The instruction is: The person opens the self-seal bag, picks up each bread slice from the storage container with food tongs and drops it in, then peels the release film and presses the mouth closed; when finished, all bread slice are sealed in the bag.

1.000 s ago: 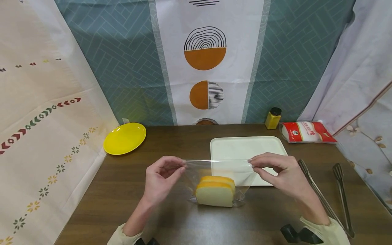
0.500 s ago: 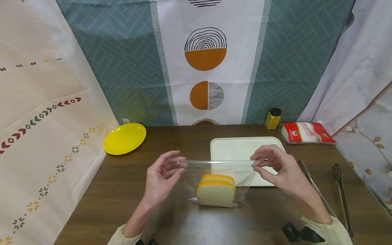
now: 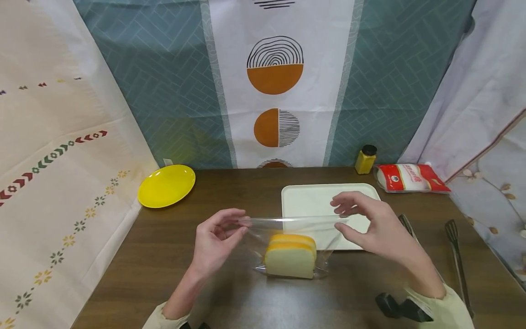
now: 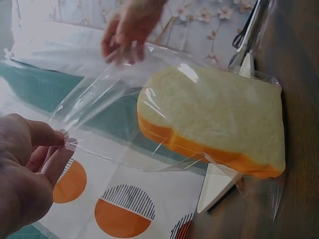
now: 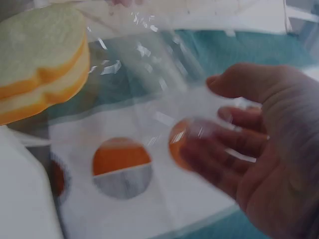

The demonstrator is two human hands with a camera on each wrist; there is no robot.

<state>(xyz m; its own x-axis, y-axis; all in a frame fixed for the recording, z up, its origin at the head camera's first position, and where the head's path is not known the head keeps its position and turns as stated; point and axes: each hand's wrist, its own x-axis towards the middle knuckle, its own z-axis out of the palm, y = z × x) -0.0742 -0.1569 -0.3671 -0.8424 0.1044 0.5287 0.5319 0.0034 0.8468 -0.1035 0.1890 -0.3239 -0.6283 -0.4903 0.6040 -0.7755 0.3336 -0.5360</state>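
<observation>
A clear plastic bag [image 3: 255, 246] stands on the table with two slices of bread [image 3: 290, 261] upright inside it. At the bag's upper left corner, my left hand [image 3: 218, 237] pinches the film between thumb and fingertips, as the left wrist view shows too. My right hand [image 3: 371, 224] is at the upper right corner, its thumb spread away from the fingers. In the right wrist view, the fingers [image 5: 219, 154] lie against or behind the clear film, and the thumb [image 5: 239, 82] is apart from them. Whether they touch the film is hard to tell.
Behind the bag lies a white tray [image 3: 296, 194]. A yellow plate [image 3: 166, 186] is at the far left. A yellow bottle [image 3: 365, 160] with a black lid and a red-and-white packet [image 3: 412, 178] stand back right. Metal tongs [image 3: 458, 260] lie at the right.
My right hand's thumb and fingers have parted from their pinch on the bag's right corner. My left hand shifts its fingers slightly and keeps its place; the bread stays about where it was.
</observation>
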